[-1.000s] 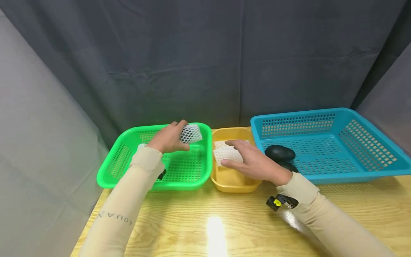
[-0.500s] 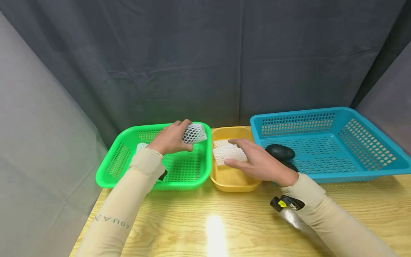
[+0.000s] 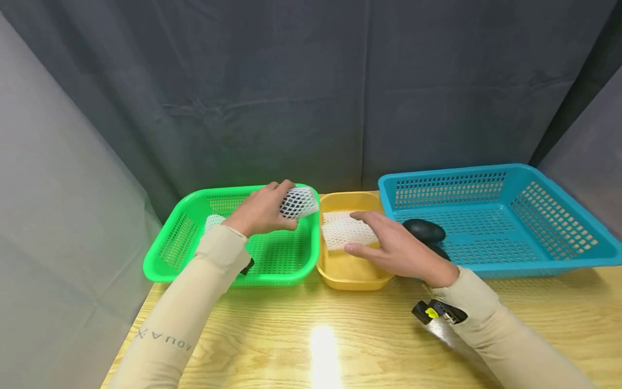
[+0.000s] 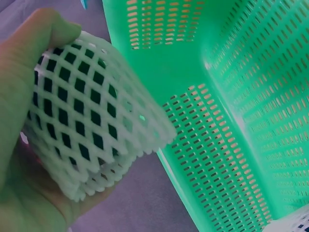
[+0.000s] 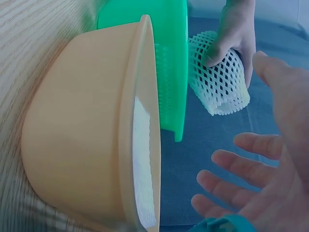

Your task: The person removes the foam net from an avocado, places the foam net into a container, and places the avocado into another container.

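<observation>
My left hand (image 3: 259, 210) grips a white foam net sleeve (image 3: 298, 203) over the right part of the green basket (image 3: 315, 248). Something dark shows through the diamond mesh of the foam net sleeve (image 4: 79, 106) in the left wrist view, and its near end is open. My right hand (image 3: 405, 248) hovers over the right side of the yellow basket (image 3: 359, 283), with its fingers spread and relaxed and its palm bare in the right wrist view. Under it in that basket lie flat white foam nets (image 3: 347, 232).
To the right stands a blue basket (image 3: 539, 265) with two dark oval things (image 3: 424, 230) at its left end. Another white foam net (image 3: 214, 221) sits in the green basket, partly behind the left wrist. A dark curtain (image 3: 291, 108) hangs behind the wooden table (image 3: 272, 335).
My left hand has moved slightly right with the foam net sleeve, toward the green basket's right rim. My right hand has drawn back a little to the right.
</observation>
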Demonstrator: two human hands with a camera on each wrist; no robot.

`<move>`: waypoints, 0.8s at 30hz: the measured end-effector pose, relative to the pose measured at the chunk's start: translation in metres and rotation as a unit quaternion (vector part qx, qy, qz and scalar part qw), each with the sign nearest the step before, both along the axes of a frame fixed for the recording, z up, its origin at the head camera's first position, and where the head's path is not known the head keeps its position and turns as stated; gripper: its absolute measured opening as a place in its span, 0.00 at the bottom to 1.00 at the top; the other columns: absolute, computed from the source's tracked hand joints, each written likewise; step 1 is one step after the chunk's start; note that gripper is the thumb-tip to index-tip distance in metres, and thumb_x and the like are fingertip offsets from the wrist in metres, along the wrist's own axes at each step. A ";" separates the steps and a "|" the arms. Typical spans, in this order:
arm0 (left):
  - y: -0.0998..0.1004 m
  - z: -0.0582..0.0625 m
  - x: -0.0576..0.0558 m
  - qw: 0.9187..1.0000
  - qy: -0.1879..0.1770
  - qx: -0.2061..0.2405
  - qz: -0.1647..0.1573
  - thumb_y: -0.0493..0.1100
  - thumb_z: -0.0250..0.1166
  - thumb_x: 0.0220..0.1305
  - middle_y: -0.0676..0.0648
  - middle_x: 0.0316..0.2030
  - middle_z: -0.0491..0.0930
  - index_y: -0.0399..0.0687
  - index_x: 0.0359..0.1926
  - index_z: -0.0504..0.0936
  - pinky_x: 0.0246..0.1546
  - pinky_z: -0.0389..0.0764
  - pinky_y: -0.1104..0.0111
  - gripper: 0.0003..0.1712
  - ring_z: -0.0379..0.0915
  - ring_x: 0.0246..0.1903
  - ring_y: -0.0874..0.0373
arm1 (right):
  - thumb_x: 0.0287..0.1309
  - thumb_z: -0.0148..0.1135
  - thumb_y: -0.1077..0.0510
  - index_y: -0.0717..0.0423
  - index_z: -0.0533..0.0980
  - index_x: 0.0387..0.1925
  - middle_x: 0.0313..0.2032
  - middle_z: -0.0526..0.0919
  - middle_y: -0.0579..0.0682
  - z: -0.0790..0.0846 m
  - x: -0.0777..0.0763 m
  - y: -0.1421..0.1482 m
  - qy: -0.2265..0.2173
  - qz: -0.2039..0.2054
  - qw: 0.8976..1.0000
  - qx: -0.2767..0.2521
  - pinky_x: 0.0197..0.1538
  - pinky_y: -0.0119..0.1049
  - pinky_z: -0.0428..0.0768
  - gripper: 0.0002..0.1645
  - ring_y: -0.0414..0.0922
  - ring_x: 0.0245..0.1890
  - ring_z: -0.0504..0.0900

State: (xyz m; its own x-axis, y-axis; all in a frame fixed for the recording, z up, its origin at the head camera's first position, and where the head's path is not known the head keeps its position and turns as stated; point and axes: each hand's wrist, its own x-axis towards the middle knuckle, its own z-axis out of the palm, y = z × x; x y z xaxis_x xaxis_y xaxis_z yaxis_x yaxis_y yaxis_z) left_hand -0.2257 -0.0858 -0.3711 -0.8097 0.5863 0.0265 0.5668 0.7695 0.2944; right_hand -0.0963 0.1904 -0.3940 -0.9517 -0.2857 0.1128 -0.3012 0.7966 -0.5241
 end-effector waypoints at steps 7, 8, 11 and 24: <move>0.004 0.005 0.012 1.000 0.019 0.007 -0.013 0.57 0.65 0.47 0.52 0.43 0.74 0.60 0.62 0.64 0.38 0.78 0.65 0.39 0.74 0.38 0.56 | 0.55 0.54 0.24 0.43 0.62 0.69 0.66 0.70 0.44 -0.001 0.004 0.003 0.006 -0.013 1.000 0.003 0.63 0.49 0.75 0.47 0.47 0.65 0.73; 0.005 0.006 0.014 1.000 0.021 0.009 -0.014 0.57 0.65 0.48 0.52 0.44 0.74 0.60 0.62 0.64 0.38 0.78 0.65 0.39 0.74 0.38 0.57 | 0.54 0.54 0.24 0.43 0.62 0.69 0.66 0.70 0.43 0.000 0.005 0.003 0.008 -0.015 1.000 0.004 0.63 0.49 0.75 0.47 0.46 0.65 0.73; 0.008 0.007 0.018 0.999 0.025 0.013 -0.020 0.58 0.64 0.48 0.52 0.45 0.74 0.60 0.62 0.65 0.38 0.78 0.65 0.38 0.74 0.38 0.57 | 0.54 0.54 0.24 0.43 0.62 0.69 0.66 0.70 0.44 0.001 0.006 0.006 0.012 -0.013 1.000 0.012 0.64 0.51 0.74 0.48 0.47 0.65 0.72; 0.010 0.005 0.028 0.998 0.042 0.013 -0.034 0.59 0.66 0.48 0.53 0.45 0.76 0.61 0.63 0.65 0.39 0.79 0.64 0.40 0.75 0.40 0.59 | 0.56 0.56 0.27 0.46 0.63 0.68 0.65 0.71 0.47 0.003 0.012 0.017 0.034 -0.005 0.999 0.038 0.63 0.52 0.75 0.45 0.49 0.65 0.72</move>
